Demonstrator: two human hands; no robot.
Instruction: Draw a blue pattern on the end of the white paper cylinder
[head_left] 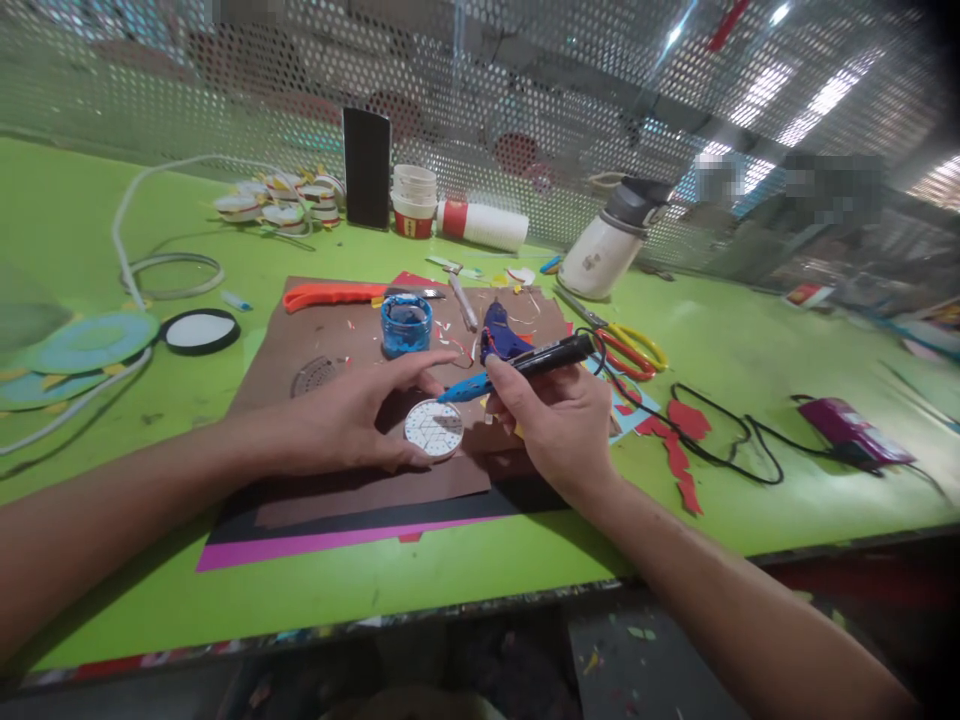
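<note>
My left hand (375,410) grips a small round white disc (433,430) by its edge, thumb and fingers around its left side. Dark lines and blue dots mark the disc's face. In my right hand (562,420) is a black marker pen (536,362) with a blue front part, its tip at the disc's upper right rim; whether it touches cannot be made out. Both hands are over brown sheets of paper (360,490). Just beyond them stand an open blue-stained jar (406,326) and a dark blue tool (504,332), partly hidden by the marker.
An orange utility knife (345,295) lies behind the jar. Scissors (622,340), red paper scraps (679,450) and a black cord (742,450) spread to the right. Paper cups (480,225), a phone (367,170) and a white bottle (604,250) line the back near a perforated screen.
</note>
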